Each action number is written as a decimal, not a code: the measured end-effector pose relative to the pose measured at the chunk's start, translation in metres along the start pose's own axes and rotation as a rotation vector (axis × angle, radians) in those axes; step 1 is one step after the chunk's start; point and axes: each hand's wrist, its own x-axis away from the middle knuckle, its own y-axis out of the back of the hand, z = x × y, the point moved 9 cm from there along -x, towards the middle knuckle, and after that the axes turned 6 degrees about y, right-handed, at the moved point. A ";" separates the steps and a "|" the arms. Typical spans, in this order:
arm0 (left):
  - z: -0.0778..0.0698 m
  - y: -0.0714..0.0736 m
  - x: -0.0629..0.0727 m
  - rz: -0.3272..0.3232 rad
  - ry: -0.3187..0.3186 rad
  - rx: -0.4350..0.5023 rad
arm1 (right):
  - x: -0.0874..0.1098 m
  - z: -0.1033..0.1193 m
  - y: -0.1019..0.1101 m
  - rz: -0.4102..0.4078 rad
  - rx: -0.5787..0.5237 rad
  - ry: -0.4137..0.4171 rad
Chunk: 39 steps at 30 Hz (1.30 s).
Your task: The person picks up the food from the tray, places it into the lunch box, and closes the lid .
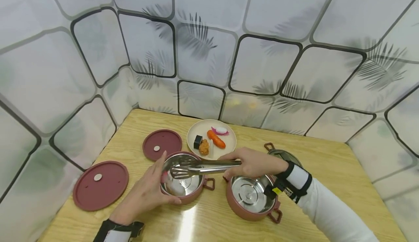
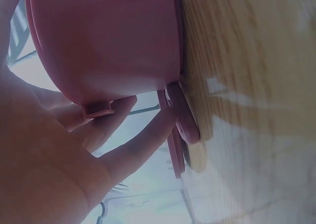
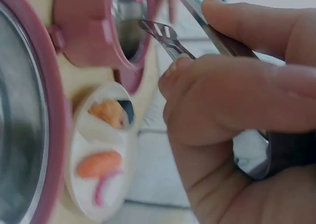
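Note:
A maroon pot (image 1: 188, 199) with a steel inside stands on the table. My left hand (image 1: 144, 194) holds its left side, thumb at the front and fingers along the wall; the left wrist view shows these fingers spread beside the pot wall (image 2: 108, 41). With my right hand (image 1: 253, 162) I grip metal tongs (image 1: 212, 170), whose slotted ends hover over this pot's mouth. In the right wrist view the tong tips (image 3: 163, 34) are apart. Something pink and something whitish lie blurred inside the pot, too indistinct to name.
A second maroon pot (image 1: 247, 213) stands at right, with a dark round handled vessel (image 1: 286, 156) partly hidden behind. Behind is a cream plate (image 1: 198, 127) with a sausage (image 1: 216, 139), fried piece (image 1: 204, 147) and black cube (image 1: 198, 141). Two maroon lids (image 1: 101, 193) lie left.

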 end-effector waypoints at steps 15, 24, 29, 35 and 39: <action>0.000 0.000 0.001 0.000 -0.010 0.011 | 0.024 -0.059 0.061 -0.332 0.204 -0.159; 0.001 -0.001 0.001 0.009 0.000 0.000 | 0.017 -0.076 0.051 -0.326 0.321 -0.175; 0.001 0.001 0.000 0.007 0.005 0.002 | 0.012 -0.074 0.044 -0.306 0.356 -0.186; 0.001 0.000 0.000 0.018 0.012 0.006 | 0.011 -0.077 0.038 -0.301 0.347 -0.230; 0.001 -0.001 0.001 0.015 0.007 0.007 | 0.013 -0.078 0.038 -0.329 0.344 -0.219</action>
